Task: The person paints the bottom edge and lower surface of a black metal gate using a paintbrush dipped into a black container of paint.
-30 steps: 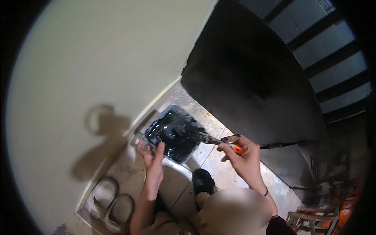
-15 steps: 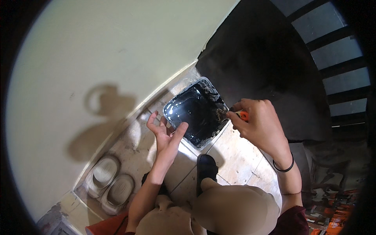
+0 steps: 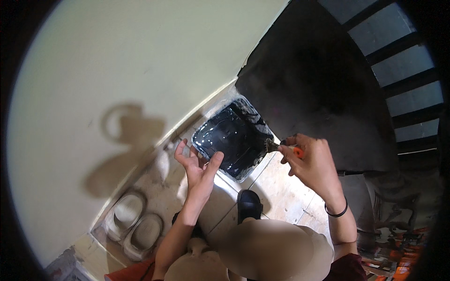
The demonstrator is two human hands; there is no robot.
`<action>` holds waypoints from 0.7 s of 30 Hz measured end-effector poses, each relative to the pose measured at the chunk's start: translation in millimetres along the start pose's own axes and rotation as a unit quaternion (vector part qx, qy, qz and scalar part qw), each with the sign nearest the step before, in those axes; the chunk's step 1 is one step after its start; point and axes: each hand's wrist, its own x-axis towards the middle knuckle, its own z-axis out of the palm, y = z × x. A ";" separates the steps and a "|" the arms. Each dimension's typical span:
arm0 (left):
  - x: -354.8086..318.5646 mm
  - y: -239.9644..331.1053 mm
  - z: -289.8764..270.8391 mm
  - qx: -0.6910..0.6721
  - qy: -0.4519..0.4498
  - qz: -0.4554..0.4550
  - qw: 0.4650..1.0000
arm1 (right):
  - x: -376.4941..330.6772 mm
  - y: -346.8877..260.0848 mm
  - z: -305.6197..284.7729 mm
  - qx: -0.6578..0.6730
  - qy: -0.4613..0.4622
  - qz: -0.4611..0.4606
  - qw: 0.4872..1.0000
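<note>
Right hand [image 3: 311, 161] pinches an orange-handled paintbrush [image 3: 281, 147], bristles at the right rim of a paint tray [image 3: 232, 143] of glossy black paint, seemingly to load or wipe them. Left hand [image 3: 197, 166] is spread open, empty, beside the tray's near edge. Tray sits on the tiled floor [image 3: 281, 187], against the wall's base.
</note>
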 end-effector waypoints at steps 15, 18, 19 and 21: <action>-19.1 -15.1 15.2 0.047 0.015 -0.074 0.996 | -85.4 65.0 54.9 -0.044 0.068 -0.068 0.994; -17.9 -10.5 10.8 0.042 0.035 -0.080 0.995 | -88.7 64.6 57.7 -0.017 0.090 -0.085 0.992; -17.0 -11.5 6.4 0.030 0.036 -0.084 0.995 | -91.0 65.9 58.9 -0.014 0.087 -0.093 0.992; -15.9 -13.2 6.2 0.033 0.040 -0.083 0.995 | -96.8 65.7 56.7 -0.008 0.084 -0.099 0.992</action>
